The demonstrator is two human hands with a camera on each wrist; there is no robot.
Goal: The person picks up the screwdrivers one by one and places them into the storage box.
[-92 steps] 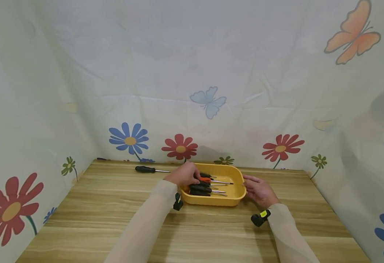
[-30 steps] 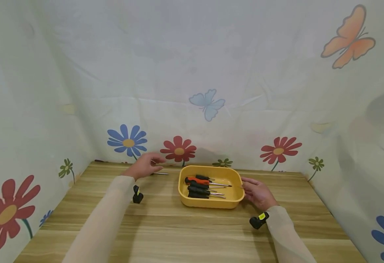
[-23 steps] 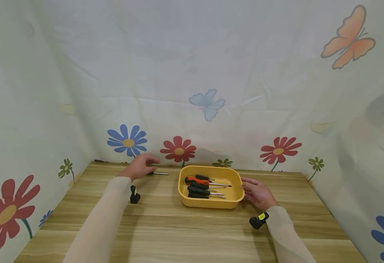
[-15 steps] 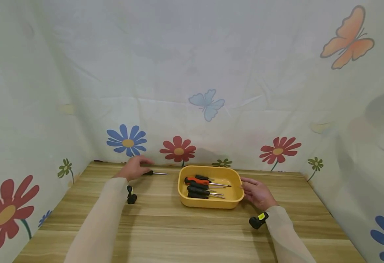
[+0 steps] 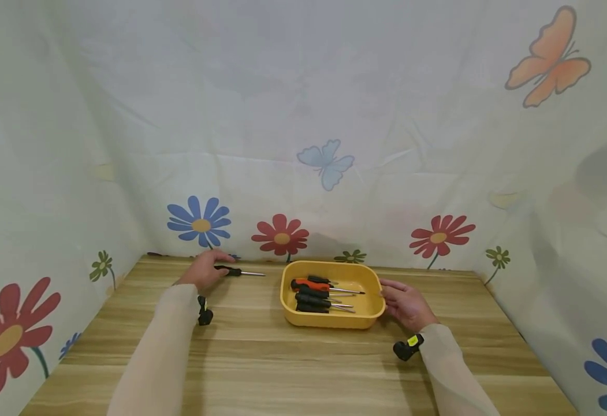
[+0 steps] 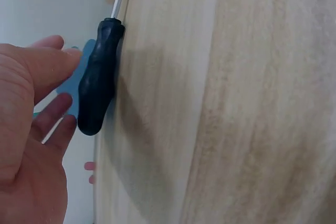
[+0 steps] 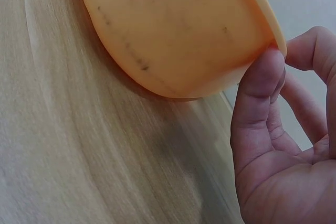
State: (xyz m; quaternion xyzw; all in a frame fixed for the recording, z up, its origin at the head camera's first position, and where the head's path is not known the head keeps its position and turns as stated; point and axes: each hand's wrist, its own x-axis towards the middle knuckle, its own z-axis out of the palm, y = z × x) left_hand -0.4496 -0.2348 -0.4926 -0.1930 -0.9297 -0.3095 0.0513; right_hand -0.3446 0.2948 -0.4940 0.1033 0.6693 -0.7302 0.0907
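A black-handled screwdriver (image 5: pixel 229 270) (image 6: pixel 97 93) lies on the wooden table (image 5: pixel 303 370) near the back wall, its shaft pointing right. My left hand (image 5: pixel 207 270) (image 6: pixel 37 108) is at its handle with fingers stretched out, close to or just touching it and not wrapped round it. A yellow tray (image 5: pixel 334 322) (image 7: pixel 178 30) stands mid-table. In it lie an orange-handled screwdriver (image 5: pixel 308 284) and several black-handled screwdrivers (image 5: pixel 311 299). My right hand (image 5: pixel 404 303) (image 7: pixel 273 145) rests at the tray's right end, thumb (image 7: pixel 260 93) against the rim, other fingers relaxed.
Pale cloth printed with flowers and butterflies (image 5: pixel 326 162) walls the table in at the back and both sides. Bare wood lies in front of the tray and between tray and left hand. A black camera sits on each wrist (image 5: pixel 204 315) (image 5: pixel 406 348).
My left hand has left the tray and moved left and back to the loose screwdriver's handle. The right hand and the tray have stayed put.
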